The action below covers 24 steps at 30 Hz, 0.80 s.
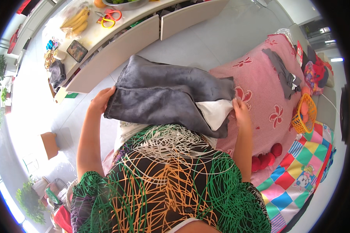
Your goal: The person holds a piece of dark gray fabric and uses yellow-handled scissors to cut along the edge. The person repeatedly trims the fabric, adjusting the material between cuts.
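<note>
A dark grey garment (160, 90) with a seam along its middle, apparently a pair of shorts or trousers, is stretched out across my lap. At its left edge, my left hand (102, 100) grips the hem. My right hand (241, 112) pinches a corner of white lining fabric (214, 112) that shows at the garment's right end. The fingertips behind the cloth are partly hidden on both sides.
A pink flower-patterned cover (259, 102) lies at right, bearing a grey garment (283, 72), a yellow plastic basket (304, 113) and red yarn balls (265, 160). Beyond, a white cabinet (116, 55) with pulled-out drawers holds bananas (77, 21) and scissors (108, 19). A brown box (49, 145) stands on the floor.
</note>
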{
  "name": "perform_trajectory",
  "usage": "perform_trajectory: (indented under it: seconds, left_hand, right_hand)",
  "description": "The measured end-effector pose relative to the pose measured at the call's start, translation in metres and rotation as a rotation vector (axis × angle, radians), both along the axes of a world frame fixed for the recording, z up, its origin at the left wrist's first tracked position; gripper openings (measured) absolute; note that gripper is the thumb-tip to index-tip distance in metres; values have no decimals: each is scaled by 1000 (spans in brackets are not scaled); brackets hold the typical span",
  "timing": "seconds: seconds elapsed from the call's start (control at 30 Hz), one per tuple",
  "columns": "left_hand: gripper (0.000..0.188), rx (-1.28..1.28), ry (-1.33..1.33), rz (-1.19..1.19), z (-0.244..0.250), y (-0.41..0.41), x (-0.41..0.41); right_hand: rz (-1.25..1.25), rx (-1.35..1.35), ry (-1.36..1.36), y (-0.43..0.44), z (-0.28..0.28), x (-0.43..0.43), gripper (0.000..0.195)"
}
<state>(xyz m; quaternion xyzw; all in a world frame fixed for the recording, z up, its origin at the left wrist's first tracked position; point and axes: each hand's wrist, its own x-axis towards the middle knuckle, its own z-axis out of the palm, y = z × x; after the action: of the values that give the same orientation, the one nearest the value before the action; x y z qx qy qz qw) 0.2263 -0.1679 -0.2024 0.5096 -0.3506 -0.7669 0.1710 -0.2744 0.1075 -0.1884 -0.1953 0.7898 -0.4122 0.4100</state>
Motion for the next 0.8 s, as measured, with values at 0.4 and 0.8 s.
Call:
perform_trajectory:
  seconds: [0.4, 0.8]
  left_hand:
    - [23, -188, 364, 332, 8, 71, 22]
    - [26, -256, 493, 398, 101, 45, -3]
  right_hand:
    - [-69, -292, -359, 40, 7, 83, 23]
    - [-222, -149, -409, 40, -20, 62, 12]
